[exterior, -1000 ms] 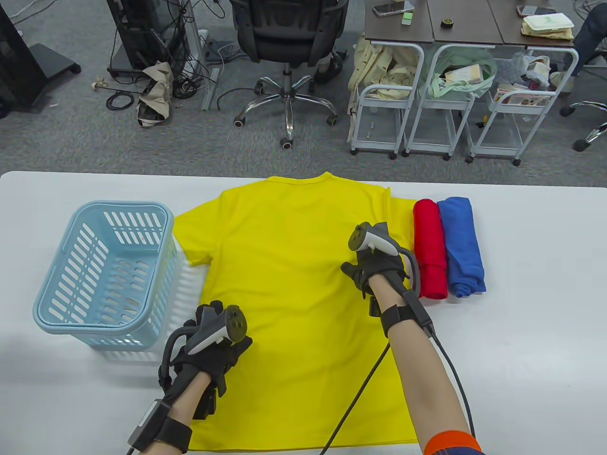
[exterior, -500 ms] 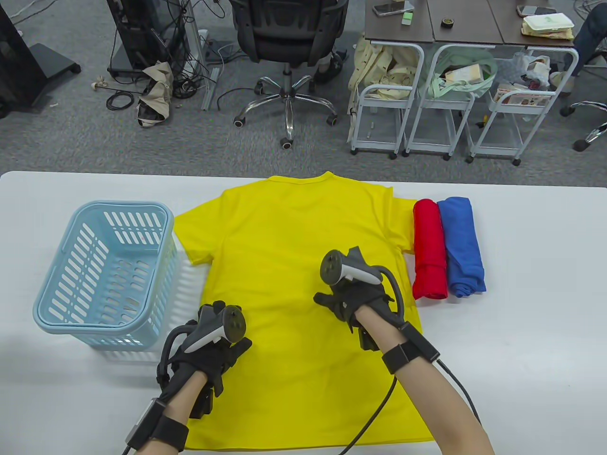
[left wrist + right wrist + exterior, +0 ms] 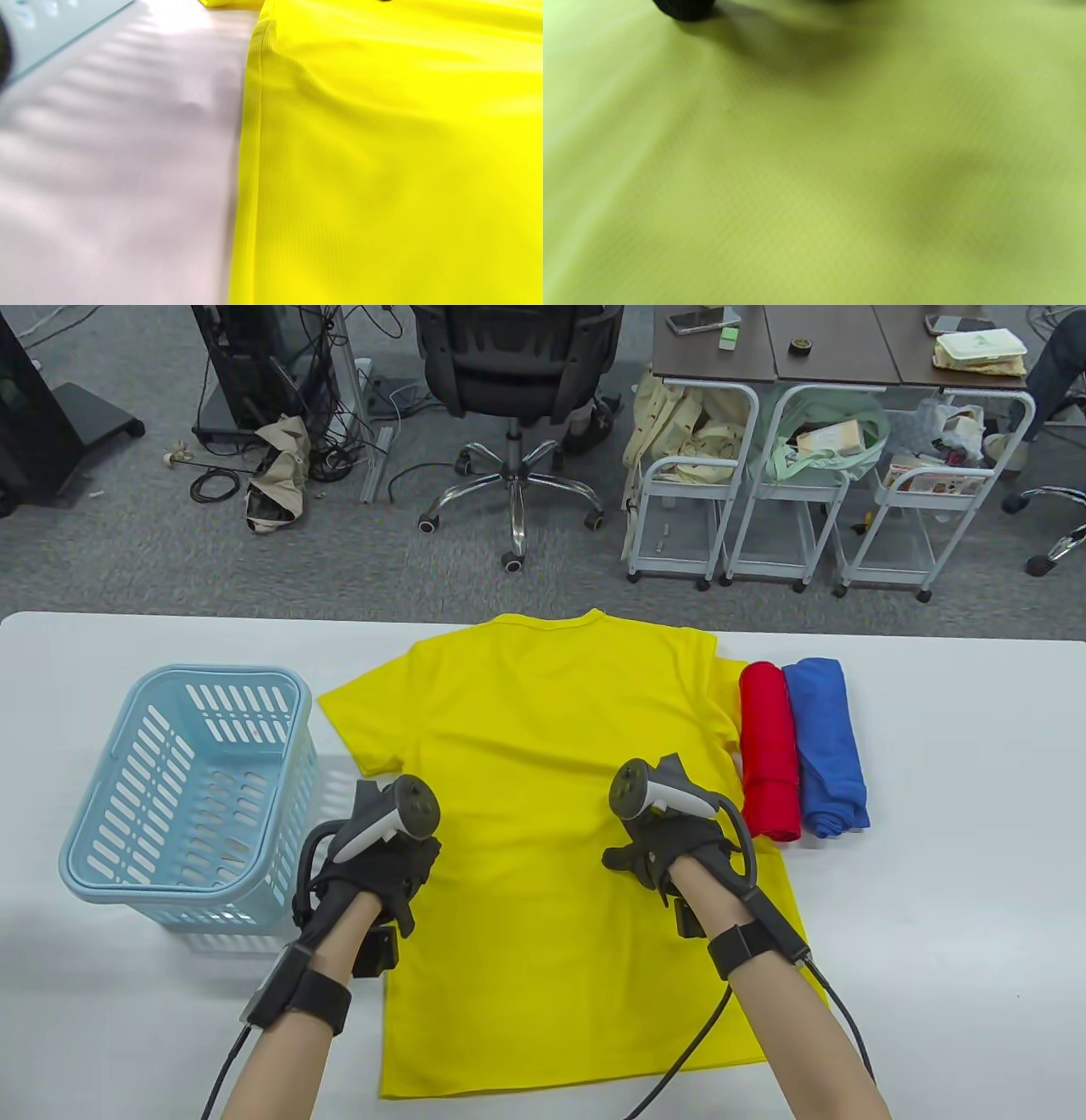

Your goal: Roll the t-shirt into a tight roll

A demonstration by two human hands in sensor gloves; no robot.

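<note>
We rested both hands, left hand [image 3: 373,857] and right hand [image 3: 670,848], on the yellow t-shirt [image 3: 551,780]; finger state hidden. Soft, slippery fabric: we judged gripping the six-o'clock hem best.

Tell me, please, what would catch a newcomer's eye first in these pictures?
The bright yellow t-shirt lies spread flat mid-table, with the left hand at its left edge and the right hand near its right edge. A red roll and blue roll lie right of it, a pale blue basket left.
</note>
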